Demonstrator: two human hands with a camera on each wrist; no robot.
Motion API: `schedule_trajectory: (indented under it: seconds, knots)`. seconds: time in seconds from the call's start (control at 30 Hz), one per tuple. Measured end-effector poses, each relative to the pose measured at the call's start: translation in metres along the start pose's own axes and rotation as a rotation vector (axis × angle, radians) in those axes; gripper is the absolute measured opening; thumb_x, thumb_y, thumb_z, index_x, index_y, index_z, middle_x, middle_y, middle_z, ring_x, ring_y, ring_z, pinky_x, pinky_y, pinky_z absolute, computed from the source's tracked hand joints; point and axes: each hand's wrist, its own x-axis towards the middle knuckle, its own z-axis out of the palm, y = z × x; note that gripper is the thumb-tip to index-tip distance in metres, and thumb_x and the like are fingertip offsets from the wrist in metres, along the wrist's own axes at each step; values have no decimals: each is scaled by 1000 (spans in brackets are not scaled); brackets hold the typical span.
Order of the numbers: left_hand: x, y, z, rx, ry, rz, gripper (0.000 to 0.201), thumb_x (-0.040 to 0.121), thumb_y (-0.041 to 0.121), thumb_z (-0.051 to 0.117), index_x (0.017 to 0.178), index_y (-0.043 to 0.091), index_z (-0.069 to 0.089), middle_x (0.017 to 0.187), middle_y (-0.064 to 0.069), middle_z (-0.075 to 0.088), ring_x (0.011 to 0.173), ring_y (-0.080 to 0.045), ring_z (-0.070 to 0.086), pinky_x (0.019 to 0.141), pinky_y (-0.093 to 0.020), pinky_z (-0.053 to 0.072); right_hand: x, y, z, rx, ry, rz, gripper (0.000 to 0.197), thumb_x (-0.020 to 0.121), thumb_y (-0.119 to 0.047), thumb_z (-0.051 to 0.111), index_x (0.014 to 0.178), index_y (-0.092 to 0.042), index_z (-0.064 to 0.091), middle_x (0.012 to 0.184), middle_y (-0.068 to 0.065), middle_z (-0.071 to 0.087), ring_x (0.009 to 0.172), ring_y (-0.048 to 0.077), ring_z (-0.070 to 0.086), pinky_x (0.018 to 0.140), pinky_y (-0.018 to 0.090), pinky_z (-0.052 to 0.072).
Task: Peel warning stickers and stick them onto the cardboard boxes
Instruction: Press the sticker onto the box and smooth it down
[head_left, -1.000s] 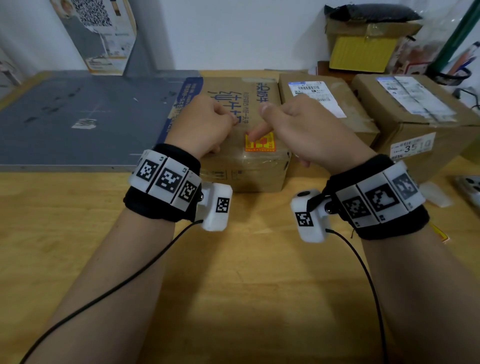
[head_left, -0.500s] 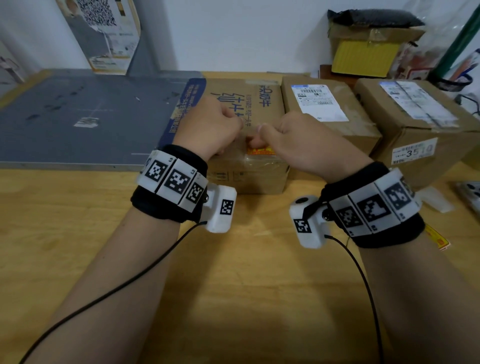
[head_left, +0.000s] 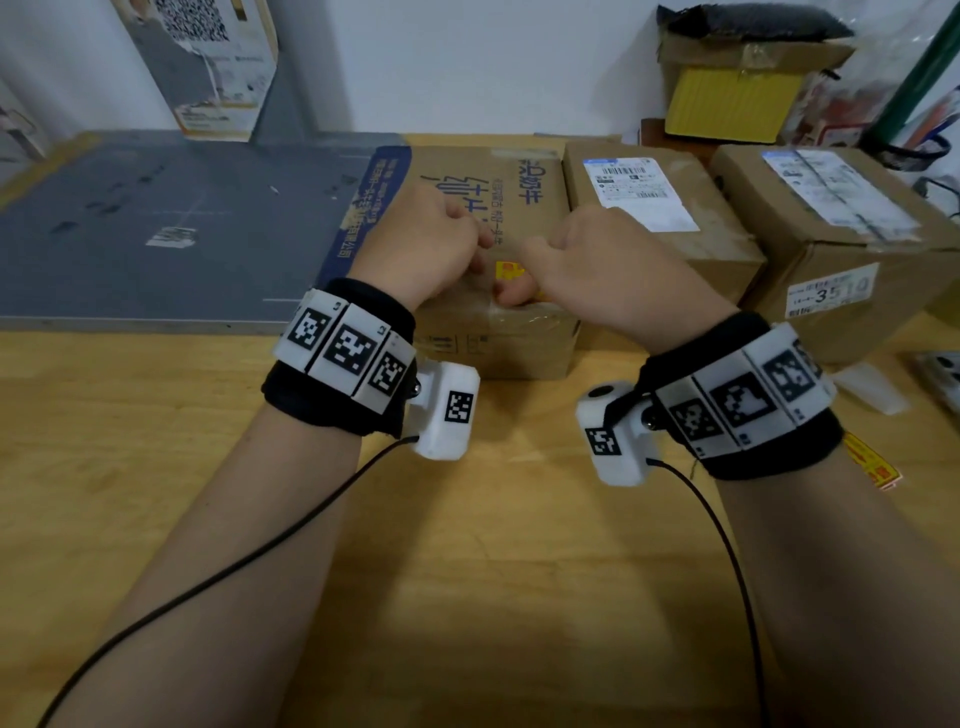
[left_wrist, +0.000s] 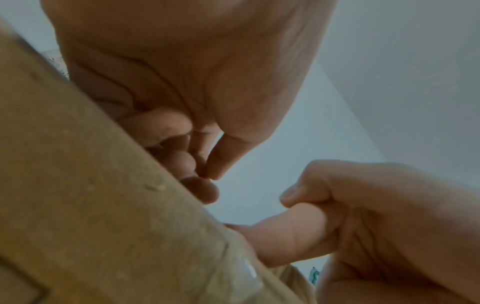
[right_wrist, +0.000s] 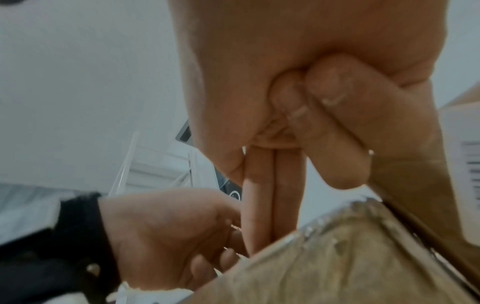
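Observation:
A yellow-orange warning sticker (head_left: 508, 270) lies on top of the nearest cardboard box (head_left: 493, 208), close to its front edge. My right hand (head_left: 597, 265) is over it, and straight fingers (right_wrist: 259, 205) press down on the box top (right_wrist: 350, 257) while the other fingers are curled; the hand hides the sticker's lower part. My left hand (head_left: 426, 244) rests on the same box just left of the sticker. Its fingers are curled, thumb tip against fingertip (left_wrist: 207, 176), with nothing visible between them.
Two more taped cardboard boxes (head_left: 660, 218) (head_left: 841, 234) stand in a row to the right. A yellow-red sticker strip (head_left: 872, 462) and a white scrap (head_left: 872, 395) lie on the wooden table by my right wrist. A grey mat (head_left: 156, 228) covers the far left.
My right hand has slid along the sticker toward the box's front edge and now covers more of it. The left hand has stayed on the box beside it.

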Motion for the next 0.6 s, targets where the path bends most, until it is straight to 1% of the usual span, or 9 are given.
schedule_trajectory:
  seconds: [0.1,0.2,0.27,0.33,0.4,0.43,0.5,0.53,0.6]
  knots:
    - [-1,2,-1,-27,-5,-2,31,99,33,48,79,26,71,62,11,68,51,-6,52,55,-25,37,0,1,-1,33,-27,46,41,95,-36,44,81,-24,81,43,-22,58,60,10,51,59,31,40]
    - [-3,4,-2,-55,-29,-9,31,100,36,49,83,24,72,64,10,67,50,-7,50,45,-21,36,3,3,2,3,18,67,45,91,-45,43,92,-18,79,70,-3,69,73,20,63,69,35,54]
    - [-4,6,-3,-90,-50,-27,31,101,38,49,85,22,71,65,9,66,52,-8,49,40,-18,34,4,6,-3,80,-39,65,40,95,-32,46,81,-16,80,59,-7,68,62,4,61,60,23,50]
    - [-5,7,-4,-109,-60,-40,32,101,40,49,86,22,71,66,8,66,53,-9,49,39,-16,33,2,7,-11,115,-92,48,44,98,-20,44,73,-18,79,39,-18,58,46,-9,54,43,7,35]
    - [-6,8,-4,-122,-59,-48,32,101,40,50,87,21,72,67,8,66,54,-9,49,41,-17,34,1,7,-12,110,-98,45,44,100,-20,42,79,-19,81,39,-17,58,50,-4,55,45,5,35]
    - [-6,8,-4,-129,-58,-53,33,100,41,50,86,21,72,67,7,66,54,-9,50,42,-19,35,1,6,-11,90,-92,49,42,101,-22,43,85,-17,81,51,-13,65,60,2,58,58,9,45]
    - [-7,9,-3,-145,-56,-60,34,100,43,50,86,21,72,67,7,66,55,-10,51,47,-22,36,3,5,-4,11,-46,34,41,100,-30,43,95,-7,76,89,1,75,85,25,62,82,32,54]
    - [-8,10,-2,-149,-55,-63,35,99,44,50,86,21,72,67,7,66,55,-10,52,48,-23,37,4,5,-3,-13,-21,41,42,99,-33,42,93,-3,72,96,7,74,88,29,62,82,38,54]
    - [-8,12,-2,-149,-51,-68,37,99,47,49,86,21,72,68,7,67,58,-10,54,50,-24,38,2,5,-3,-35,11,72,37,99,-33,43,79,-7,59,80,8,63,77,24,56,66,34,49]
